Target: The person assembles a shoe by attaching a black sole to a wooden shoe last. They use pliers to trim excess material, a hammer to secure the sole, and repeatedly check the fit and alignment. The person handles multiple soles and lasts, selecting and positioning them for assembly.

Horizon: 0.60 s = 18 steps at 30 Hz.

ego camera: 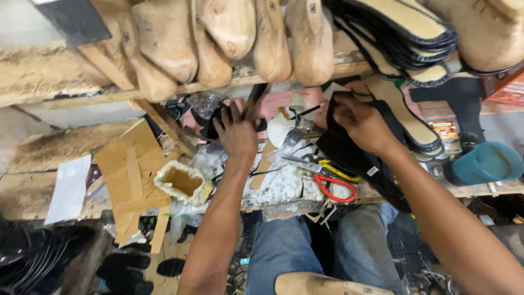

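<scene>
My left hand (236,133) reaches to the back of a cluttered workbench (275,188). Its fingers close around the handle of a dark tool (254,98) that leans up against the shelf. My right hand (361,124) pinches the top edge of a black shoe upper piece (355,158), which lies across the bench's right side. Red-handled scissors (334,188) and yellow-handled pliers (334,170) rest on the bench between my arms. A wooden shoe last (322,285) lies across my lap.
Several wooden shoe lasts (229,38) hang on a shelf above. Stacked insoles with black edging (401,27) sit at the upper right. A teal cup (486,164) stands at the right. A glue pot (183,183) and brown cardboard patterns (131,169) lie at the left.
</scene>
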Motion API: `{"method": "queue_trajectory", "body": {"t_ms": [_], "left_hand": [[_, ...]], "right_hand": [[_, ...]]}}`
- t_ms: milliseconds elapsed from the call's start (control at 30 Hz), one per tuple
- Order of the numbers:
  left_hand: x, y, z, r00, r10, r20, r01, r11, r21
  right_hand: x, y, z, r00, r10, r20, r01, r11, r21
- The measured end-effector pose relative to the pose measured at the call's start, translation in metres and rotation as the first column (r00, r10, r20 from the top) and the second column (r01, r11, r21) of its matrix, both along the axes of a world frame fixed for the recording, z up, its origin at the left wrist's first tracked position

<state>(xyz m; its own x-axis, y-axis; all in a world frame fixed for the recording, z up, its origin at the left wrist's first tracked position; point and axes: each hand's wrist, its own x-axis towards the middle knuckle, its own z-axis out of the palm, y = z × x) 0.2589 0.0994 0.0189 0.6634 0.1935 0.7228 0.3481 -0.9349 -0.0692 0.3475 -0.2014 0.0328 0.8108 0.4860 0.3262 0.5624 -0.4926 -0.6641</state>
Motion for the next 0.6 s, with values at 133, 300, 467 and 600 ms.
{"method": "queue_trajectory", "body": {"t_ms": [133, 300, 467, 600], "left_hand": [[0.005, -0.037, -0.014, 0.888, -0.419, -0.189, 0.223, 0.751, -0.621], [0.028, -0.098, -0.034, 0.699, -0.715, -0.026, 0.629, 0.632, -0.452], [0.042, -0.098, -0.035, 0.7, -0.681, -0.212, 0.501, 0.681, -0.534], [0.033, -0.103, -0.018, 0.791, -0.61, -0.043, 0.542, 0.732, -0.413]], "right_hand": [[-0.049, -0.043, 0.009, 0.994, -0.057, 0.098, 0.082, 0.959, -0.271], [-0.089, -0.041, -0.008, 0.913, 0.056, 0.405, 0.147, 0.879, -0.453], [-0.094, -0.049, 0.001, 0.959, -0.112, 0.259, 0.186, 0.941, -0.282], [-0.1, -0.069, 0.023, 0.952, -0.306, -0.02, 0.304, 0.936, 0.179]]}}
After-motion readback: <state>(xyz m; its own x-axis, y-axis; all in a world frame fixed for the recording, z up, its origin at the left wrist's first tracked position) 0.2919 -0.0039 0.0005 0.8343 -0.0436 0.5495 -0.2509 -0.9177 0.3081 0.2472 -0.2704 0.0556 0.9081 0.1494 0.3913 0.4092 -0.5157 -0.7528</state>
